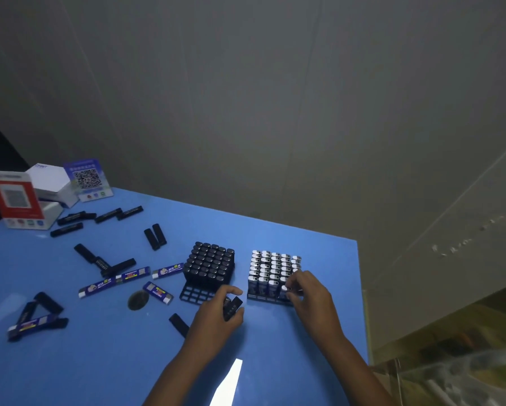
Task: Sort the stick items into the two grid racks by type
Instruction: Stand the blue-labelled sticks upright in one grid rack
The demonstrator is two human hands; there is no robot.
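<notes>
So you've got the big blue table (pixel 275 230) filling the lower left of the head view, with grey wall behind it. Up at about 10 o'clock there's a cluster of stuff: a red-and-white box (pixel 15 200), a white box (pixel 50 180) behind it and a blue QR code card (pixel 88 179) propped upright.

Near the middle sit your two grid racks side by side, close but apart. The black rack (pixel 207 276) is mostly packed with black sticks standing upright, only its near rows open. At its 3 o'clock, the second rack (pixel 270 279) is loaded with blue sticks with silvery tops.

Loose ones are scattered from 8 to 10 o'clock of the racks: a bunch of black sticks (pixel 99 216) lying flat near the boxes, and several blue printed sticks (pixel 134 273) flat just left of the black rack. There's also a dark round disc (pixel 138 300) on the table at 7 o'clock from the black rack.

Your left hand (pixel 216 317) is just in front of the black rack's open cells, fingers curled around a black stick (pixel 232 308). Your right hand (pixel 310 294) is at the near right corner of the second rack, fingertips pinching the top of a blue stick (pixel 284 290) in the front row.
</notes>
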